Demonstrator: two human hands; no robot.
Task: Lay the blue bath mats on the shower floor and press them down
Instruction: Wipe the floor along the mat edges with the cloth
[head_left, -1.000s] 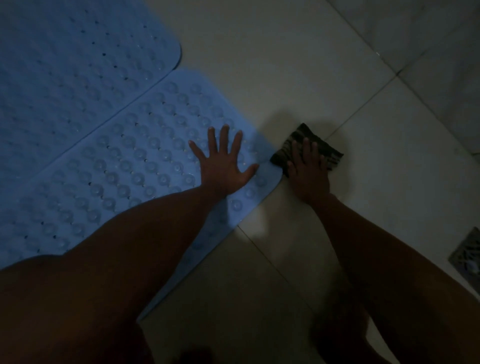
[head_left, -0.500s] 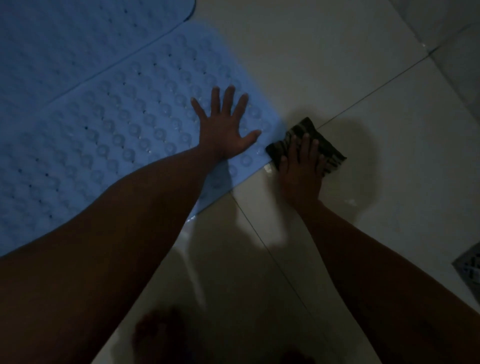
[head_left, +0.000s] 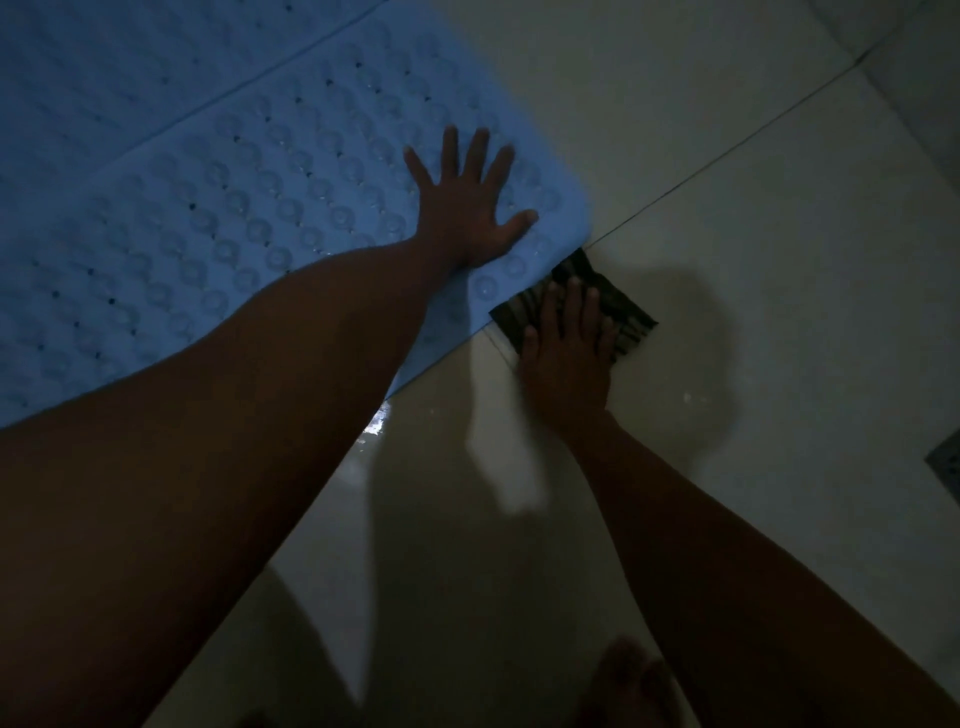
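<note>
Now the left hand (head_left: 470, 213) lies flat with fingers spread wide on the nearer blue mat (head_left: 260, 208), palm down near the mat's rounded corner. Compared with a second ago, this hand sits closer to the corner edge, and the view has swung so that both mats appear higher and further left in frame. The mat's position relative to the floor grout line appears unchanged, which suggests the mat is seated and not sliding.

The second blue mat (head_left: 130, 67) lies alongside the first, their long edges touching or overlapping; which of the two cannot be determined in the dim light. Both mats lie flat on the tiled shower floor (head_left: 753, 249).

The right hand (head_left: 566, 348) rests with fingers extended on a dark striped cloth (head_left: 626, 314), which lies on the floor just beside the corner of the nearer mat. The cloth is now closer to the mat edge than it was a second ago; contact between the two cannot be confirmed. No object is gripped by either hand.

A wet sheen is visible on the floor (head_left: 374, 426) near the mat's lower edge. A floor drain (head_left: 945, 462) is partly visible at the right border.

Assessment: laying is complete. Pressing is in progress at the corner; the remaining mat area probably needs the same treatment.
</note>
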